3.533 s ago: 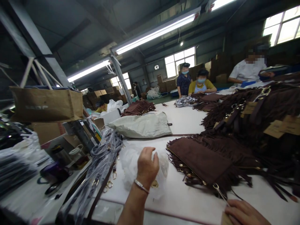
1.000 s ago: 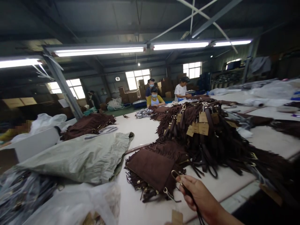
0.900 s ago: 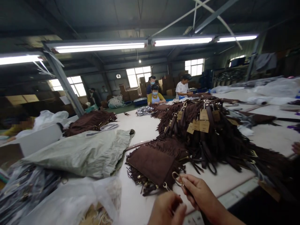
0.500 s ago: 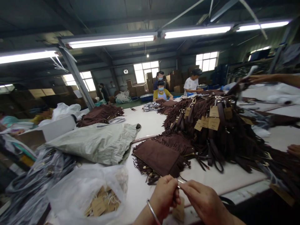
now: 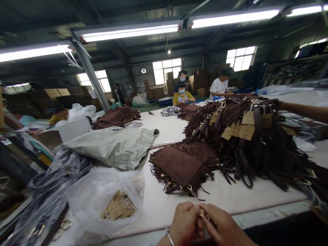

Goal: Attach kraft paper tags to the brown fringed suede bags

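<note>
My left hand [image 5: 185, 220] is closed at the table's front edge, a metal bangle at its wrist. What its curled fingers hold is hidden. My right hand [image 5: 222, 223] meets it fingertip to fingertip, pinching a small gold-coloured metal piece [image 5: 204, 214] whose exact kind I cannot make out. Just beyond my hands lies a brown fringed pouch [image 5: 176, 164] on a stack of similar ones. A gold ring with a pale cord [image 5: 194, 192] shows at its near corner. To the left, an open clear plastic bag [image 5: 84, 194] holds kraft paper tags [image 5: 115, 209].
A large heap of brown fringed bags with tags [image 5: 247, 131] rises at the right, a person's forearm [image 5: 303, 111] behind it. A grey-green sack [image 5: 115, 147] lies left of centre. Plastic-wrapped straps [image 5: 56, 191] fill the left. Several people sit or stand farther back.
My hands have drawn closer together, and the tag hanging below them is out of sight. The view has shifted, moving the scene rightward. The other person's arm has lowered behind the heap.
</note>
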Demonstrator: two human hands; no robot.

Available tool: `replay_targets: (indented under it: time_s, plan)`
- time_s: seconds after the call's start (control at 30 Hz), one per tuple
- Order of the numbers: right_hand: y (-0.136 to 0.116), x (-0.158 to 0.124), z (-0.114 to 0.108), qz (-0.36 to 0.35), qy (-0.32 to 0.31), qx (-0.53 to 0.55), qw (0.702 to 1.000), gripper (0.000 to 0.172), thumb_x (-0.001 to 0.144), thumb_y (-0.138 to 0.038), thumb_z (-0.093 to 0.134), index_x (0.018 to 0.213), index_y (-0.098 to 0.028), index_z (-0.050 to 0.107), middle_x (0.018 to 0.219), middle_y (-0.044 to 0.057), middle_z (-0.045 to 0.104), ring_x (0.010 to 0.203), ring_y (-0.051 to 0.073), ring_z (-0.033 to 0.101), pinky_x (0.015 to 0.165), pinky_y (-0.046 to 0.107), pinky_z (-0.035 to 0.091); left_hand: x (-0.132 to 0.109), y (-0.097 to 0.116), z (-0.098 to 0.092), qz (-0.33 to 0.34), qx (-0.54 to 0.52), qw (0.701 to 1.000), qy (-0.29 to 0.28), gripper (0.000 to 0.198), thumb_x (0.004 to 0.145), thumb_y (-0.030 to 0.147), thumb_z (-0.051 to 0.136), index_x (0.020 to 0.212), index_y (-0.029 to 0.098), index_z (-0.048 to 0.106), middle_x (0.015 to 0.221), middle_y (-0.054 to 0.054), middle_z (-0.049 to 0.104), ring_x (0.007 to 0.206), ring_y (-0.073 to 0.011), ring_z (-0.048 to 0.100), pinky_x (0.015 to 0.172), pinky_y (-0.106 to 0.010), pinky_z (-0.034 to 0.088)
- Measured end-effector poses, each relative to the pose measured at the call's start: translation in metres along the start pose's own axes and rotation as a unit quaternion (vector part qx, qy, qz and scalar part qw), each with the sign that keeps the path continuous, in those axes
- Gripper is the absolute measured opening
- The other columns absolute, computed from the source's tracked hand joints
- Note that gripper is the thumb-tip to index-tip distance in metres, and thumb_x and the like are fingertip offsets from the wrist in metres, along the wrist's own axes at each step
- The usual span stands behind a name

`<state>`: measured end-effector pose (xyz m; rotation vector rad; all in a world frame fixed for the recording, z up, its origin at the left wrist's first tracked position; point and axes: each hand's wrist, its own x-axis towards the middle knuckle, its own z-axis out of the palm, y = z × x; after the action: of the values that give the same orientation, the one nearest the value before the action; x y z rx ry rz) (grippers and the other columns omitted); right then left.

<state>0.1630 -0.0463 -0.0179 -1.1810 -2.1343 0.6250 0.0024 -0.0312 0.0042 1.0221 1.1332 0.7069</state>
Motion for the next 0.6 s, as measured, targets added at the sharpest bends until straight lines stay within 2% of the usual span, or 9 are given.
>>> replay_targets:
  time_s: [0.1, 0.2, 0.3, 0.37, 0.47, 0.53, 0.6]
  plan:
    - [0.003, 0.004, 0.003, -0.067, 0.045, -0.037, 0.996, 0.026, 0.098, -0.026, 0.037, 0.107, -0.022, 0.061, 0.087, 0.006, 0.068, 0.080, 0.019, 0.067, 0.073, 0.032, 0.058, -0.002, 0.009, 0.002, 0.000, -0.005, 1.000, 0.011, 0.048, 0.074, 0.063, 0.051, 0.063, 0.017, 0.054, 0.042, 0.002, 0.047, 0.034, -0.0096, 0.043, 0.038, -0.023, 0.023]
    - [0.011, 0.010, 0.001, -0.079, 0.105, -0.067, 0.989, 0.023, 0.097, -0.024, 0.042, 0.111, -0.021, 0.060, 0.091, 0.007, 0.070, 0.082, 0.019, 0.069, 0.073, 0.031, 0.059, 0.002, 0.013, 0.000, 0.012, 0.003, 0.999, 0.030, 0.047, 0.077, 0.061, 0.050, 0.063, 0.016, 0.055, 0.046, 0.001, 0.050, 0.039, -0.0107, 0.046, 0.041, -0.023, 0.029]
    - [0.025, 0.018, -0.003, -0.116, 0.160, -0.124, 0.972, 0.028, 0.095, -0.021, 0.044, 0.119, -0.018, 0.056, 0.097, 0.010, 0.071, 0.086, 0.022, 0.070, 0.074, 0.033, 0.061, 0.012, 0.012, -0.003, 0.034, -0.016, 0.991, 0.125, 0.037, 0.076, 0.052, 0.056, 0.075, 0.015, 0.059, 0.057, 0.001, 0.057, 0.044, -0.0098, 0.047, 0.043, -0.023, 0.033]
    - [0.034, 0.025, -0.006, -0.125, 0.161, -0.143, 0.969, 0.030, 0.094, -0.019, 0.043, 0.121, -0.016, 0.055, 0.100, 0.012, 0.071, 0.089, 0.023, 0.070, 0.075, 0.035, 0.062, 0.019, 0.010, -0.003, 0.042, -0.035, 0.983, 0.176, 0.033, 0.074, 0.045, 0.062, 0.085, 0.014, 0.062, 0.064, -0.001, 0.061, 0.045, -0.0097, 0.048, 0.043, -0.023, 0.034]
    - [0.039, 0.034, -0.009, -0.116, 0.145, -0.151, 0.971, 0.029, 0.095, -0.019, 0.041, 0.120, -0.015, 0.056, 0.102, 0.013, 0.070, 0.090, 0.023, 0.069, 0.074, 0.035, 0.062, 0.029, 0.008, 0.005, 0.042, -0.146, 0.973, 0.173, 0.033, 0.066, 0.038, 0.072, 0.086, 0.012, 0.064, 0.074, -0.005, 0.067, 0.058, -0.0126, 0.057, 0.044, -0.021, 0.035]
    - [0.038, 0.039, -0.010, -0.124, 0.141, -0.156, 0.970, 0.029, 0.096, -0.019, 0.039, 0.119, -0.015, 0.056, 0.101, 0.013, 0.070, 0.089, 0.023, 0.069, 0.073, 0.035, 0.062, 0.037, 0.007, 0.012, 0.033, -0.272, 0.949, 0.154, 0.030, 0.061, 0.032, 0.077, 0.079, 0.012, 0.063, 0.071, -0.004, 0.065, 0.063, -0.0121, 0.059, 0.046, -0.018, 0.034]
    - [0.036, 0.044, -0.009, -0.138, 0.142, -0.159, 0.967, 0.028, 0.096, -0.020, 0.038, 0.118, -0.014, 0.055, 0.100, 0.014, 0.070, 0.088, 0.023, 0.069, 0.072, 0.035, 0.062, 0.044, 0.008, 0.017, 0.025, -0.373, 0.917, 0.138, 0.029, 0.057, 0.025, 0.080, 0.075, 0.011, 0.062, 0.064, -0.001, 0.060, 0.059, -0.0087, 0.055, 0.046, -0.016, 0.033]
